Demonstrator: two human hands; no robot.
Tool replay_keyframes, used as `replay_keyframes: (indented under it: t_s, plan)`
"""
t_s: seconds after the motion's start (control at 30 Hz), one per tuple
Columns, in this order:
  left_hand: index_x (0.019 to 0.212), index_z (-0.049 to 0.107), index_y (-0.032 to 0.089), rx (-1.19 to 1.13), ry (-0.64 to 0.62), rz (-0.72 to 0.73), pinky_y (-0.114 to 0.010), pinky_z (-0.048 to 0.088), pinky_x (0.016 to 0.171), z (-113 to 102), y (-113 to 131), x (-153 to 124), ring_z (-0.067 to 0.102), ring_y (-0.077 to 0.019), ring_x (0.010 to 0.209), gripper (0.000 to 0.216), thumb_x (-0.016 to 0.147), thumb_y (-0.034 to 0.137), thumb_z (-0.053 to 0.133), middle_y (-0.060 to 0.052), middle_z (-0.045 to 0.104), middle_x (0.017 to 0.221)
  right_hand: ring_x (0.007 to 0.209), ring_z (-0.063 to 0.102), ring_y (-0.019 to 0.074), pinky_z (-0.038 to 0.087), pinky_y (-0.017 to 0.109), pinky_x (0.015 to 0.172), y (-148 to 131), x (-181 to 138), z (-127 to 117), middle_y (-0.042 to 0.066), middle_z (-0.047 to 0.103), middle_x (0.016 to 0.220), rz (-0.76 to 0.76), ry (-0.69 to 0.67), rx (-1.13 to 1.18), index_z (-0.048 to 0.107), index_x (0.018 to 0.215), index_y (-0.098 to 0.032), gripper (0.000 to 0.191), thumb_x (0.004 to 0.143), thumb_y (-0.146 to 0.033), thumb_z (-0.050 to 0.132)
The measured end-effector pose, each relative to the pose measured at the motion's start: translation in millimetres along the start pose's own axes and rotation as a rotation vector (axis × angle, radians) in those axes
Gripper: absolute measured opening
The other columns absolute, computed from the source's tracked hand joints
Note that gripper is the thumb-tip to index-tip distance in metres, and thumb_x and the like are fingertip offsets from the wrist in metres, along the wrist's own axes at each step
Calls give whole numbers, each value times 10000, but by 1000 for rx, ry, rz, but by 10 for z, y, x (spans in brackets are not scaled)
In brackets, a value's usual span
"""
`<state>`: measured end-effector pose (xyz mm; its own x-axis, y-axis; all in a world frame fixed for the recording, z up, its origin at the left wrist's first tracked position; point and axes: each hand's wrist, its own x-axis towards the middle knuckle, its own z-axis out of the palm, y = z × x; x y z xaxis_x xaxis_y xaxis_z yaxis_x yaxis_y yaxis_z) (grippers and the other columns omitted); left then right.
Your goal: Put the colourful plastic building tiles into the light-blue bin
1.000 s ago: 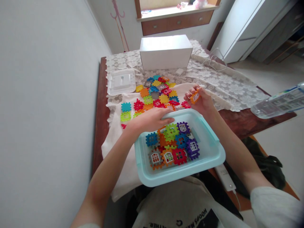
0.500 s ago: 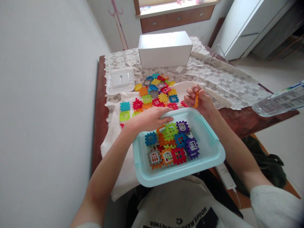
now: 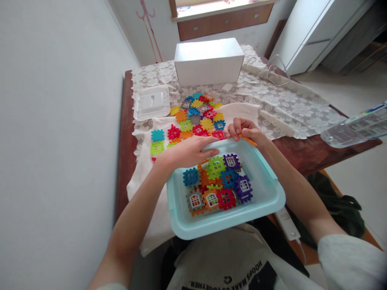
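Note:
A light blue plastic bin (image 3: 266,197) rests on my lap against the table edge, with several colourful interlocking tiles (image 3: 222,181) inside. My left hand (image 3: 187,152) grips the bin's far rim, fingers over the edge. My right hand (image 3: 244,131) hovers just past the far rim, fingers closed on a flat orange tile (image 3: 249,140) held almost level. Beyond the hands, many more loose tiles (image 3: 196,117) lie spread on a white cloth (image 3: 145,161).
A clear plastic lid (image 3: 151,102) lies at the table's left. A white box (image 3: 208,60) stands at the back on a lace tablecloth (image 3: 290,108). White cables (image 3: 272,68) trail at the right. A plastic bottle (image 3: 353,131) overhangs the right edge. A white wall runs along the left.
My right hand has lowered and come left toward the bin's far rim, turning the orange tile from face-on to nearly flat. My left hand has stayed on the rim.

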<state>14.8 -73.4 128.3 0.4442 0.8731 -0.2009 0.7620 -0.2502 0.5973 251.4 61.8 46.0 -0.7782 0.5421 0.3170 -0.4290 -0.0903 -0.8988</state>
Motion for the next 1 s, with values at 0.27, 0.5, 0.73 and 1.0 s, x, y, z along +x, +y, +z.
replay_keyframes:
  t_s: [0.27, 0.5, 0.73, 1.0]
  plan:
    - [1512, 682, 226, -10, -4, -1, -385, 551, 1036, -17, 37, -14, 745, -289, 1226, 505, 1158, 543, 510, -107, 787, 1412, 787, 626, 206, 543, 353, 790, -136, -21, 69, 12, 661, 766, 46, 55, -78, 613, 724, -248, 530, 798, -622, 981]
    - [1504, 681, 237, 26, -13, -31, -387, 562, 999, -15, 50, -15, 745, -301, 1199, 518, 1156, 569, 488, -116, 791, 1387, 802, 656, 251, 575, 407, 747, -233, -71, 138, 83, 715, 816, 67, 139, -243, 559, 560, -258, 754, 858, -929, 733]
    - [1392, 726, 204, 12, -20, -36, -361, 552, 885, -27, 61, -17, 739, -281, 1074, 460, 1154, 534, 511, -117, 797, 1284, 795, 710, 293, 613, 476, 812, -231, -32, 159, 119, 729, 738, 48, 55, -194, 644, 524, -259, 982, 790, -1154, 341]
    - [1507, 682, 216, -4, -14, -42, -392, 548, 1066, -40, 67, -24, 749, -289, 1199, 510, 1155, 548, 520, -109, 787, 1417, 811, 729, 226, 631, 391, 862, -43, 69, 20, 69, 729, 766, 8, 489, -341, 756, 715, -252, 746, 894, -968, 645]
